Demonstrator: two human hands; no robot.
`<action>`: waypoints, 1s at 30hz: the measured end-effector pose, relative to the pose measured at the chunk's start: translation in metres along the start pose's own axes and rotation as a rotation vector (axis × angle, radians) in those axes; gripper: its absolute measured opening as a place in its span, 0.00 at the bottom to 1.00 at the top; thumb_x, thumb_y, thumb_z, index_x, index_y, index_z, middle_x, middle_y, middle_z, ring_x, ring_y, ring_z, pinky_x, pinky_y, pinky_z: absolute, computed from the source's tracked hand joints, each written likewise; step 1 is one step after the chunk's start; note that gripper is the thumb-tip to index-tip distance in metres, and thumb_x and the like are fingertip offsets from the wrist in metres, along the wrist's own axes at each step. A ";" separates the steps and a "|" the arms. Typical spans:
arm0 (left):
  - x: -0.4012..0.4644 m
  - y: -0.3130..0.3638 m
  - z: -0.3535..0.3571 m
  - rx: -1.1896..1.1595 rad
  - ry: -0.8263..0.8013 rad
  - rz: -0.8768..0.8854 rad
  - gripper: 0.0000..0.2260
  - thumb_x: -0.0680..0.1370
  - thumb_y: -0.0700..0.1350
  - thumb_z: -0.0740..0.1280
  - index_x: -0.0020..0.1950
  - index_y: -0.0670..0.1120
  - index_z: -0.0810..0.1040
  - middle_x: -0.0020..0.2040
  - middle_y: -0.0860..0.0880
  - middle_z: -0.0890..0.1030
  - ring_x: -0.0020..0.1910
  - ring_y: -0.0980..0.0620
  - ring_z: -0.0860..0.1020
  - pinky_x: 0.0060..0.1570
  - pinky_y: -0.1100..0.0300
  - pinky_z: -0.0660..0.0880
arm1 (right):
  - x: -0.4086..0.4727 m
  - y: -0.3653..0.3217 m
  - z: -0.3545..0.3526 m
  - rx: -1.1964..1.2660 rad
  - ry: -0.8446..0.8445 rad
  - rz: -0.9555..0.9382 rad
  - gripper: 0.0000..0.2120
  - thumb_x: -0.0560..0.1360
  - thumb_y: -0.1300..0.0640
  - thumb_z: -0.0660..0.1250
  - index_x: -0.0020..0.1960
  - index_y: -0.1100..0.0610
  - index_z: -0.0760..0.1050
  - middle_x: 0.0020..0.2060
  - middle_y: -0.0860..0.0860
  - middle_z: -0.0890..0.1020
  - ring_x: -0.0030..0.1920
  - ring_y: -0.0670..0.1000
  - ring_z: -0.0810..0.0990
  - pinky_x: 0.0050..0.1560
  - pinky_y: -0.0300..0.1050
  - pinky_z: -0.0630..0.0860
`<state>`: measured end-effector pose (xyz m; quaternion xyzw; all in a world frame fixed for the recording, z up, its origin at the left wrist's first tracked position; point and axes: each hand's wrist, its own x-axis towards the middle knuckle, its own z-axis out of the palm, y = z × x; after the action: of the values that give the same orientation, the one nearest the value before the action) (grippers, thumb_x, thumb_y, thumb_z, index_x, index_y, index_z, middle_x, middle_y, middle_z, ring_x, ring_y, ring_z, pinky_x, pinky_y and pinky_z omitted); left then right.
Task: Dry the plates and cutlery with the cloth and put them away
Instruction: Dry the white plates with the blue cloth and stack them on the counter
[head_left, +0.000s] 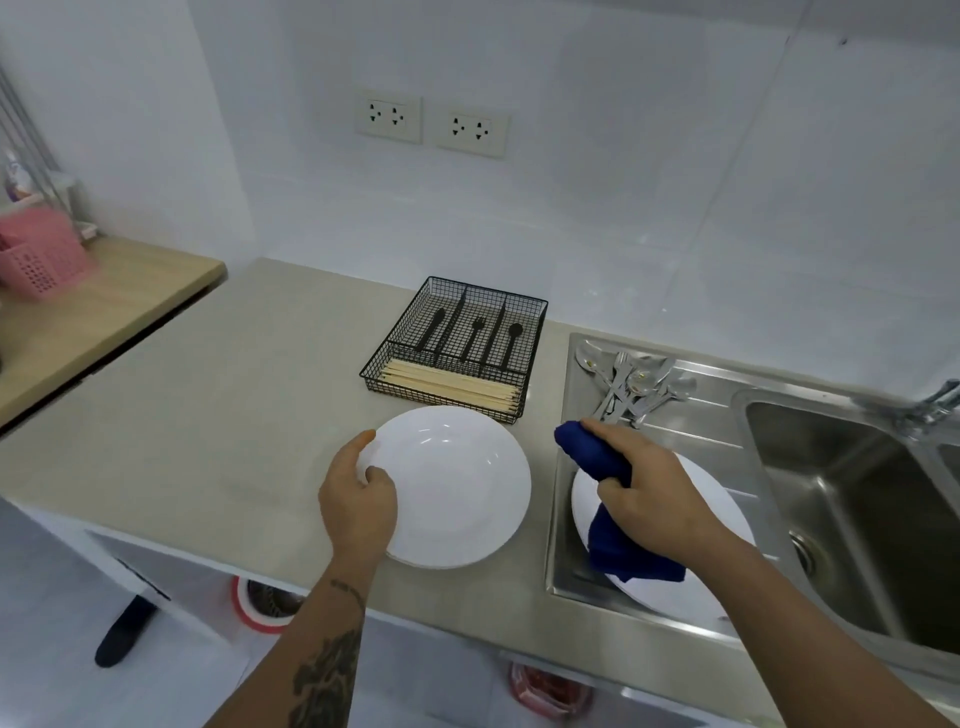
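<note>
Left hand (358, 499), on a tattooed forearm reaching in from the near edge of the table (208, 441), grips the left rim of a white deep plate (457, 483), thumb on top of the rim and fingers curled under it. That plate sits on the beige table just left of the sink unit, near the front edge. Right hand (644, 488) reaches forward from the near right, fingers curled around a bunched dark blue cloth (597, 462); one end of the cloth sticks out past the thumb toward the left, and the rest hangs below the palm. The cloth and hand are over a second white plate (711, 525), which lies on the steel draining board (691, 415) at the table's right side. Whether the cloth touches this plate cannot be told for certain.

Farther back on the draining board, at its rear left corner, lies a loose heap of metal cutlery (634, 384), spoons and forks piled together. To the right is the sink basin (841, 514), with a tap above its rear edge.

Behind the first plate, toward the back of the table, stands a black wire organiser tray (457, 348). Its front compartment holds wooden chopsticks (452, 387) lying crosswise. Its three rear compartments show black knife, fork and spoon shapes.

At the far left, a pink plastic basket (41, 254) stands on a wooden shelf.
</note>
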<state>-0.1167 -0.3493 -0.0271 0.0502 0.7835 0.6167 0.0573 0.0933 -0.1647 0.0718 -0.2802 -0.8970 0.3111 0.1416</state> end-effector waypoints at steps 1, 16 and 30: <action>-0.002 0.004 0.005 0.039 -0.006 0.086 0.21 0.75 0.33 0.61 0.65 0.49 0.78 0.64 0.50 0.79 0.64 0.47 0.75 0.65 0.52 0.72 | -0.001 0.004 -0.005 -0.002 0.013 0.012 0.32 0.71 0.69 0.61 0.70 0.44 0.69 0.55 0.35 0.73 0.54 0.41 0.72 0.52 0.26 0.63; -0.119 0.026 0.152 0.365 -0.660 0.257 0.23 0.79 0.46 0.65 0.74 0.51 0.67 0.68 0.52 0.73 0.65 0.50 0.72 0.64 0.57 0.68 | -0.043 0.100 -0.060 0.026 0.115 0.239 0.31 0.70 0.68 0.62 0.67 0.44 0.70 0.57 0.43 0.77 0.54 0.45 0.75 0.50 0.33 0.67; -0.135 0.030 0.196 0.572 -0.291 0.240 0.25 0.67 0.36 0.65 0.64 0.48 0.76 0.54 0.45 0.77 0.53 0.43 0.75 0.51 0.52 0.74 | -0.039 0.179 -0.087 0.077 -0.111 0.154 0.29 0.71 0.69 0.62 0.69 0.49 0.70 0.57 0.43 0.73 0.56 0.43 0.71 0.49 0.22 0.61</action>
<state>0.0469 -0.1741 -0.0394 0.2435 0.8969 0.3606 0.0788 0.2362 -0.0297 0.0213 -0.3251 -0.8665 0.3706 0.0780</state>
